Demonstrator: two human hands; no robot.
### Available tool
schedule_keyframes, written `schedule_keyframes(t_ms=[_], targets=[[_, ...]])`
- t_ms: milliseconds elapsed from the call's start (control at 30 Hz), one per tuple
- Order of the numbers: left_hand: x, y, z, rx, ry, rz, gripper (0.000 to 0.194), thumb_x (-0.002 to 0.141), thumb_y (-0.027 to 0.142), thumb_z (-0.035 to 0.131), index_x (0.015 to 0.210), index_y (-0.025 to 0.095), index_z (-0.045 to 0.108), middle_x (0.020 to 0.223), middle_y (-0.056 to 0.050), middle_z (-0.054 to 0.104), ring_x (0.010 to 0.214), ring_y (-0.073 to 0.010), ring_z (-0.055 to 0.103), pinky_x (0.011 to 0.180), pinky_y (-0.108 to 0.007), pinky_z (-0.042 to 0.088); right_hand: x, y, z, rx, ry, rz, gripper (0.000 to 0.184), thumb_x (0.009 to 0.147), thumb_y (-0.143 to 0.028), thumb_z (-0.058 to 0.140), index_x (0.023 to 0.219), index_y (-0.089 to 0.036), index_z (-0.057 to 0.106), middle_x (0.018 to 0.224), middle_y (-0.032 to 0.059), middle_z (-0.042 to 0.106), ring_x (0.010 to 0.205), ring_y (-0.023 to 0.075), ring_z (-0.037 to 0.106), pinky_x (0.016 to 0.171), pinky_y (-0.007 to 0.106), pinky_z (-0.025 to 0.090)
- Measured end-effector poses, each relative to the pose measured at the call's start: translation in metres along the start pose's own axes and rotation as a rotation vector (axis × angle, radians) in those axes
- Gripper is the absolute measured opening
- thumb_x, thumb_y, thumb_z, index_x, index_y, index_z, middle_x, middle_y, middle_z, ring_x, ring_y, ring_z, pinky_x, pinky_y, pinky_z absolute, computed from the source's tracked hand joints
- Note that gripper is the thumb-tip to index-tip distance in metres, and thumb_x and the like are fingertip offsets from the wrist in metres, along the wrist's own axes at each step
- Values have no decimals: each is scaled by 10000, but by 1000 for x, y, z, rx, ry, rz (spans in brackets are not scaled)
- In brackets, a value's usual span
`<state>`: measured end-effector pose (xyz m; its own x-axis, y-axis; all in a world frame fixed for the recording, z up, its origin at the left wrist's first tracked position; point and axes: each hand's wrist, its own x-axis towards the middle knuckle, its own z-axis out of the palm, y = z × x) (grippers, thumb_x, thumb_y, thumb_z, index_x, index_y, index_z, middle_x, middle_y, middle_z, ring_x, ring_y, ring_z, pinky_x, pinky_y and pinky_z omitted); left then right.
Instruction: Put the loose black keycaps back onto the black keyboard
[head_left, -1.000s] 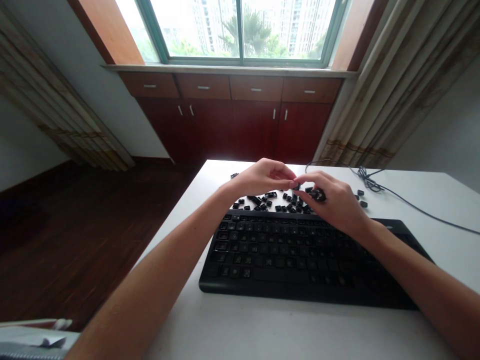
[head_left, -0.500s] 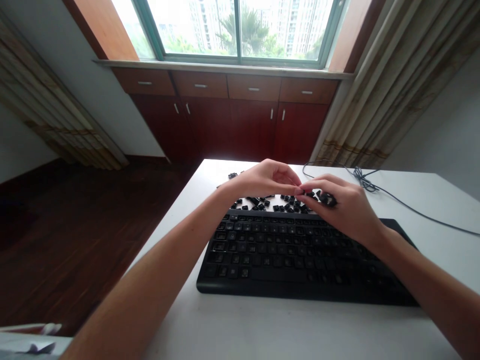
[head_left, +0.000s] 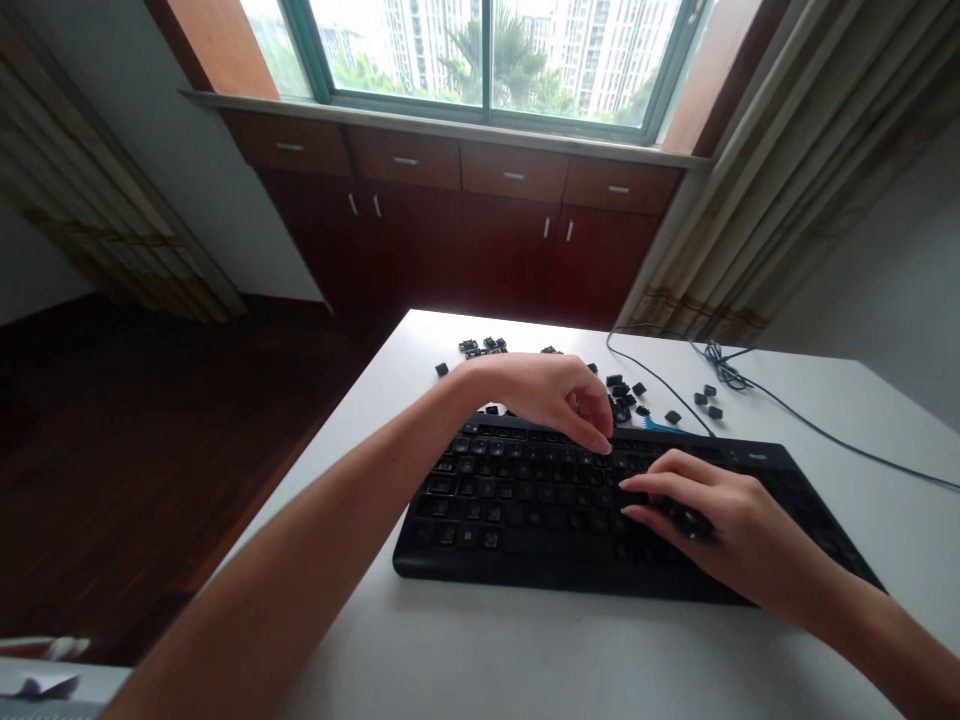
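Note:
A black keyboard (head_left: pixel 525 545) lies across the white table, with many of its key positions looking like bare sockets. Over its upper middle hovers my left hand (head_left: pixel 559 395), fingers curled and thumb tip close to them; anything pinched there is hidden. My right hand (head_left: pixel 712 510) is lower, over the right half of the keys. A small dark tool (head_left: pixel 691 522) lies in its grip, thumb and index finger stretched along it toward the keys. Its kind cannot be made out. Loose black keycaps (head_left: pixel 621 390) are scattered behind the keyboard, partly covered by my left hand.
A blue-handled item (head_left: pixel 664 427) rests against the keyboard's back edge. The black cable (head_left: pixel 825 400) runs across the table's right side, with a bundled coil (head_left: pixel 724 365). More keycaps (head_left: pixel 707 398) sit near it. Beyond the table stand red-brown cabinets (head_left: pixel 480 240) beneath a window.
My hands were together above the loose keycaps. They have parted; the right hand has come down toward me over the keys with the dark tool, and the left has lowered slightly.

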<state>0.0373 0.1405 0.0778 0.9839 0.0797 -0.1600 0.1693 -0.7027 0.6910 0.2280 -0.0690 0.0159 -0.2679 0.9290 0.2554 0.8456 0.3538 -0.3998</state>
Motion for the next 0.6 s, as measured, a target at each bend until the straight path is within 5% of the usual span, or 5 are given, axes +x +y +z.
schedule_keyframes(t_ms=[333,600], targets=[[-5,0,-4,-3,-17,6,386,826,525,693,1061,222,736,970,1,740,856,-144,646,667,-219,430,2,2,-2,73,-40,59,213,959,-294,619,1167,-291,666,1091,14,716,935,160,703,840,274,564],[-1,2,-1,18,-43,-10,388,817,537,703,1052,232,749,984,2,753,861,-146,647,681,-219,429,6,-1,0,117,-68,167,204,946,-388,629,1114,-312,717,1060,20,694,819,160,688,770,299,570]])
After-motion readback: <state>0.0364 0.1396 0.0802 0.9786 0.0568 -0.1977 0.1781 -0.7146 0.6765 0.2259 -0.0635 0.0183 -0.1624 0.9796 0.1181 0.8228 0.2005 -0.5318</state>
